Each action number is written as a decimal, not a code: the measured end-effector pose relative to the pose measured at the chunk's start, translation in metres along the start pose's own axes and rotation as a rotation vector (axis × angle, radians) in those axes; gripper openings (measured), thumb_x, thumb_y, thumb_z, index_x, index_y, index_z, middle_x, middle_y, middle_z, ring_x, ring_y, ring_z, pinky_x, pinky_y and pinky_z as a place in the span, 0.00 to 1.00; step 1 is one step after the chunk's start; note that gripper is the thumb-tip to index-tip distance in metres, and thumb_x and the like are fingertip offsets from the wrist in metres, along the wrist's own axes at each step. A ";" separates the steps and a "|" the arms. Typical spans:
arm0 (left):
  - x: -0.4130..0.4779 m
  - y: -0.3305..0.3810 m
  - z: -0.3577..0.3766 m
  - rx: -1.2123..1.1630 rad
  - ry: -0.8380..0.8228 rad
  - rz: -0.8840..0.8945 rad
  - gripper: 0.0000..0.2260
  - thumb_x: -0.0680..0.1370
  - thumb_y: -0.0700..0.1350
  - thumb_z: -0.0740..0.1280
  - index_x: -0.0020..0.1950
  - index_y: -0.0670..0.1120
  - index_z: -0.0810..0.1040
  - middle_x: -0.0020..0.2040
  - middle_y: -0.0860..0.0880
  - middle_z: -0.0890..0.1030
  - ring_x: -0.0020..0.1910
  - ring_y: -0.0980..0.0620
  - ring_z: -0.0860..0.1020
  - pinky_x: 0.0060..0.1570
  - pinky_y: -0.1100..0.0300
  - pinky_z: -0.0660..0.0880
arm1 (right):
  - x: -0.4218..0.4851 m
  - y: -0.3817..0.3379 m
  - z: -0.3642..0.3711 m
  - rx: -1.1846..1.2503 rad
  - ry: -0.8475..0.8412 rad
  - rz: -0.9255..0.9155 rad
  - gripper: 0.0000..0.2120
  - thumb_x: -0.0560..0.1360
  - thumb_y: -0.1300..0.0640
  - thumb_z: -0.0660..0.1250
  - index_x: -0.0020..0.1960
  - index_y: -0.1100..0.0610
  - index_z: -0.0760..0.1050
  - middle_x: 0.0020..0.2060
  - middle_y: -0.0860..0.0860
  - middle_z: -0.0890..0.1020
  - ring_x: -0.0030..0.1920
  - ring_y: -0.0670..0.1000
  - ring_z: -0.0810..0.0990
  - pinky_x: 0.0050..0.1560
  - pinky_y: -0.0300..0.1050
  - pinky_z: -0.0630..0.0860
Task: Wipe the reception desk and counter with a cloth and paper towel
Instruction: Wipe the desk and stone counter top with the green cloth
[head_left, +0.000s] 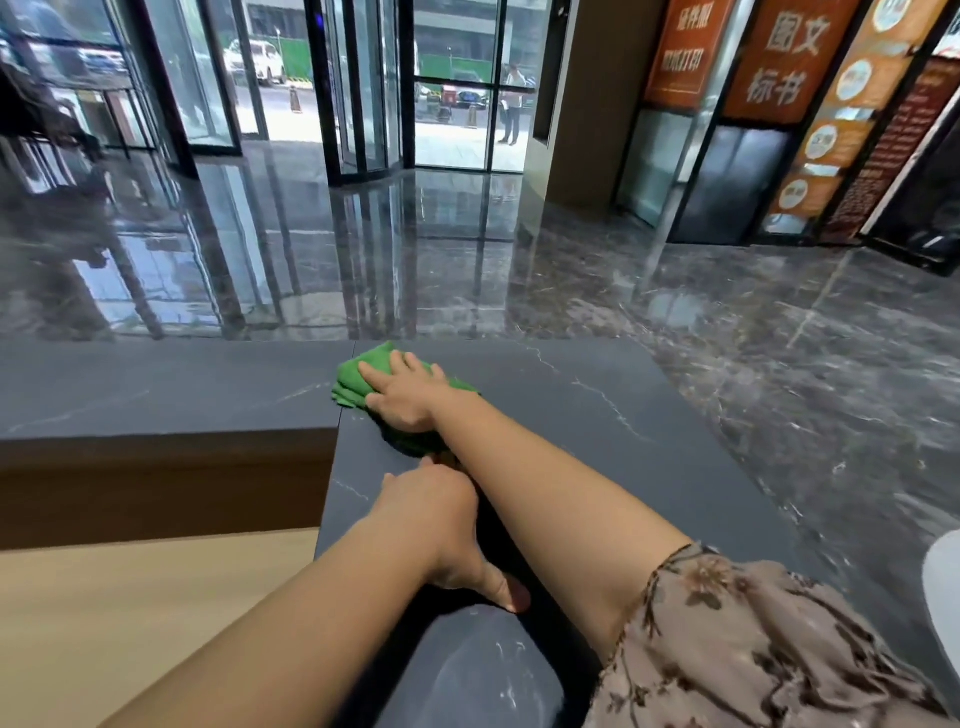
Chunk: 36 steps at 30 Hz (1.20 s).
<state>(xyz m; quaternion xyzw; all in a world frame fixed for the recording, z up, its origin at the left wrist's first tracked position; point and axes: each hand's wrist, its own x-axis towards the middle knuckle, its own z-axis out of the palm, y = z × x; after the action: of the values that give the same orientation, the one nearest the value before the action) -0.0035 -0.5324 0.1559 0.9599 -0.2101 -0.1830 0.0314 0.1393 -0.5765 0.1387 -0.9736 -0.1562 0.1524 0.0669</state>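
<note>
A folded green cloth (358, 379) lies near the far edge of the dark grey veined counter top (623, 415). My right hand (405, 392) presses flat on the cloth with straight, spread fingers, its arm reaching in from the lower right. Nearer to me, my left hand (431, 519) rests palm down on the same counter, thumb spread toward me. Its fingertips are hidden under my right forearm. I see no paper towel.
A lower light-wood desk surface (130, 597) sits to the left below the counter's brown inner wall (156, 488). Beyond the counter are the glossy marble floor (779, 338), glass doors (363, 104) and orange signs (789, 57). A white object (943, 587) shows at the right edge.
</note>
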 end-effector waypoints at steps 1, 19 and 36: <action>-0.001 0.000 -0.001 0.013 0.000 -0.007 0.58 0.53 0.74 0.72 0.75 0.46 0.61 0.72 0.44 0.66 0.70 0.42 0.66 0.67 0.43 0.67 | 0.000 0.002 0.001 -0.024 0.001 -0.030 0.26 0.84 0.48 0.47 0.79 0.47 0.44 0.78 0.58 0.42 0.78 0.58 0.41 0.75 0.60 0.43; -0.005 0.011 -0.007 0.052 -0.075 -0.085 0.50 0.55 0.73 0.72 0.65 0.40 0.69 0.70 0.42 0.66 0.70 0.44 0.65 0.65 0.46 0.70 | -0.087 0.124 0.020 0.033 0.207 0.512 0.27 0.82 0.51 0.48 0.79 0.50 0.45 0.78 0.59 0.45 0.78 0.59 0.44 0.75 0.58 0.45; -0.025 -0.043 -0.016 0.006 0.024 -0.133 0.52 0.56 0.73 0.73 0.70 0.43 0.65 0.70 0.45 0.67 0.69 0.44 0.67 0.67 0.52 0.66 | -0.102 0.106 0.027 0.066 0.257 0.595 0.28 0.81 0.53 0.49 0.79 0.51 0.45 0.78 0.59 0.45 0.78 0.58 0.44 0.76 0.57 0.43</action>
<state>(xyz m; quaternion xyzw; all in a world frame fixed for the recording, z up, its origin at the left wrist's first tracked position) -0.0015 -0.4831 0.1735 0.9739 -0.1460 -0.1726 0.0187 0.0688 -0.7076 0.1222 -0.9851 0.1499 0.0462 0.0700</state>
